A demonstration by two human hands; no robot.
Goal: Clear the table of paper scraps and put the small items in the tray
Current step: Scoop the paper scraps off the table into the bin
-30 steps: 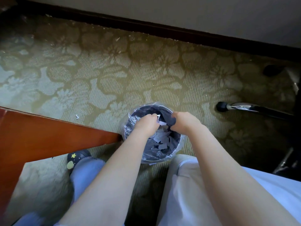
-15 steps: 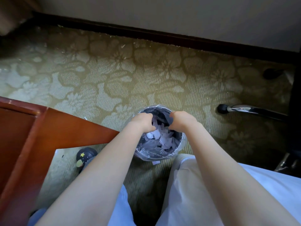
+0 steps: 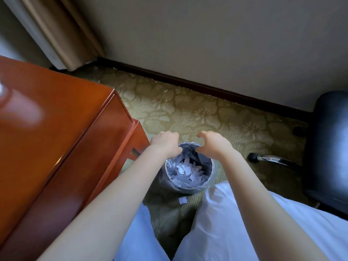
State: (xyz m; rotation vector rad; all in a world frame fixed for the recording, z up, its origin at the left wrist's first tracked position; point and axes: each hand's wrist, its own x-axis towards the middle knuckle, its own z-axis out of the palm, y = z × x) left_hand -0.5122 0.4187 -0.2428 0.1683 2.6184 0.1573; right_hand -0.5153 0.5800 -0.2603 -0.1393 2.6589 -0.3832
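The left hand (image 3: 165, 145) and the right hand (image 3: 211, 144) hang side by side, a little apart, over the far edge of a small round bin (image 3: 180, 187). The right hand is curved like a claw, with a gap between thumb and fingers and nothing in it. The left hand shows only its back, and its fingers bend down out of sight, so I cannot tell if it holds anything. The bin has a see-through bag in it. The paper scraps (image 3: 186, 168) lie in a white heap inside the bin. One more scrap (image 3: 182, 200) lies on the carpet (image 3: 207, 117) just in front of the bin. The red-brown wooden worktop (image 3: 56, 132) is to the left. A black chair (image 3: 331, 147) stands to the right, well apart from the bin. A curtain (image 3: 62, 32) hangs in the far corner.
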